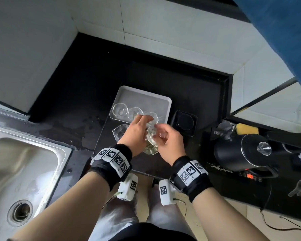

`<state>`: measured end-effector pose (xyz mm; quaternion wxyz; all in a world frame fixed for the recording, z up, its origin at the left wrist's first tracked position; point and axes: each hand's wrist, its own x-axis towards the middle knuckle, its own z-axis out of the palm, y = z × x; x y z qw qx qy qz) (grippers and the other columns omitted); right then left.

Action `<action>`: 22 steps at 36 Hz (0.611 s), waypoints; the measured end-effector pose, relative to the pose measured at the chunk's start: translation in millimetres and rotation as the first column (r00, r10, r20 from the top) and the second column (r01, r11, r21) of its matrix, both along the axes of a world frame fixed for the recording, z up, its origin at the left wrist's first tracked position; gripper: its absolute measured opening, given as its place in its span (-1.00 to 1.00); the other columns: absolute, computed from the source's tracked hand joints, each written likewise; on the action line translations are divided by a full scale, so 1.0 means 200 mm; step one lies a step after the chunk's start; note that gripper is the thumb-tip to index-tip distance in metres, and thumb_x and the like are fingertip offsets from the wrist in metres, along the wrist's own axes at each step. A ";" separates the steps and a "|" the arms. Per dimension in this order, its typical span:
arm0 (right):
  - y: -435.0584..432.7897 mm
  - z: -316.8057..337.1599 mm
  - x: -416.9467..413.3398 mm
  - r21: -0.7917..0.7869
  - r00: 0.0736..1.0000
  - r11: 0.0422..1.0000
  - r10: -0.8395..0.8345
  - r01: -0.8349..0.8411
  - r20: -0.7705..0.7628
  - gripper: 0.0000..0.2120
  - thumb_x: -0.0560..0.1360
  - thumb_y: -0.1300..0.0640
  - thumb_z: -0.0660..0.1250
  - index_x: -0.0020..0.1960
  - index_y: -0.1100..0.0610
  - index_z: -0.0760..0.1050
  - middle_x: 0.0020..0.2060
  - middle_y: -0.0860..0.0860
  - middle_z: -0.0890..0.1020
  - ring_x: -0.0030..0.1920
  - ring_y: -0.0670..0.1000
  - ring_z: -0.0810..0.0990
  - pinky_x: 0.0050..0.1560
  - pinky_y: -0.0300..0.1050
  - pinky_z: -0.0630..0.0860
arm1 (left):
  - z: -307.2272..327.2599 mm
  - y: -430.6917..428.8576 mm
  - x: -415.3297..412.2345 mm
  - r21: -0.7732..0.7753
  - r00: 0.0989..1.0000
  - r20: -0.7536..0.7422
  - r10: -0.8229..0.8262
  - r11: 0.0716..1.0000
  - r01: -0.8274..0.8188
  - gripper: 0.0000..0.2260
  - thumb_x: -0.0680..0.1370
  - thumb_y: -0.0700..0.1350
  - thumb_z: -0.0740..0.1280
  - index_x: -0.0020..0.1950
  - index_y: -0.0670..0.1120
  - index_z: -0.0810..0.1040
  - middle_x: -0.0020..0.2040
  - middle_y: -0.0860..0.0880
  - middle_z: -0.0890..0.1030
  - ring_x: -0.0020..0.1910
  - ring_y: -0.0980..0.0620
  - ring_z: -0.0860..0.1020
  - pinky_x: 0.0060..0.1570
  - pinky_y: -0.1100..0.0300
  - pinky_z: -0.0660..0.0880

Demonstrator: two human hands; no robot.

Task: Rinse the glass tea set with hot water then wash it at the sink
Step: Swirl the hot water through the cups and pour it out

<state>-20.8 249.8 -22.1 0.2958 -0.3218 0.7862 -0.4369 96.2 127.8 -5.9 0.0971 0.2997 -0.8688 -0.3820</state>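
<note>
A white tray [139, 94] on the black counter holds three small glass cups; the leftmost cup [120, 110] and the middle cup [134, 112] are plainly seen. A clear glass pitcher [120, 134] stands in front of the tray. Between my hands sits a glass vessel with yellowish liquid [150, 148]. My left hand [135, 134] grips its side and reaches over it. My right hand [169, 140] pinches a small glass piece [152, 130] just above the vessel. What exactly that piece is, I cannot tell.
A steel sink [24, 171] with its drain lies at the left. A black square coaster [184, 122] sits right of the tray. A black electric kettle [241, 152] stands on its base at the right, with a yellow sponge [247, 129] behind it.
</note>
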 end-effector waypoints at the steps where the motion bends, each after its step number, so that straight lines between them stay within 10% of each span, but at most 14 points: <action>1: 0.00 0.00 0.00 -0.015 1.000 1.000 -0.013 0.014 0.024 -0.61 0.50 0.30 0.51 0.25 -0.03 0.64 -0.05 -0.11 0.72 -0.03 -0.10 0.71 0.10 -0.10 0.66 | -0.01 0.00 0.01 -0.003 0.999 0.025 0.020 1.000 -0.020 -0.52 0.54 -0.45 0.26 0.43 -0.14 0.43 0.29 -0.09 0.49 0.09 -0.03 0.59 0.16 0.17 0.55; 10: 0.00 0.01 -0.01 -0.065 0.993 0.998 -0.011 0.019 0.115 -0.62 0.54 0.33 0.47 0.28 -0.01 0.67 -0.04 -0.11 0.69 0.00 -0.05 0.71 0.15 -0.11 0.66 | -0.03 -0.01 0.00 0.105 0.984 0.105 0.142 0.983 -0.153 -0.78 0.67 -0.23 0.26 0.30 -0.16 0.56 0.04 -0.06 0.71 0.00 -0.05 0.66 0.00 0.21 0.50; 22: 0.01 0.02 -0.01 0.043 0.957 0.980 0.199 -0.194 -0.212 -0.75 0.48 0.19 0.57 0.13 0.02 0.68 0.10 -0.08 0.57 -0.01 -0.19 0.60 0.13 -0.18 0.59 | -0.01 -0.06 0.01 0.159 0.979 0.152 0.134 0.975 -0.158 -0.81 0.66 -0.25 0.23 0.20 -0.12 0.59 0.01 -0.01 0.65 -0.07 0.01 0.58 -0.06 0.23 0.42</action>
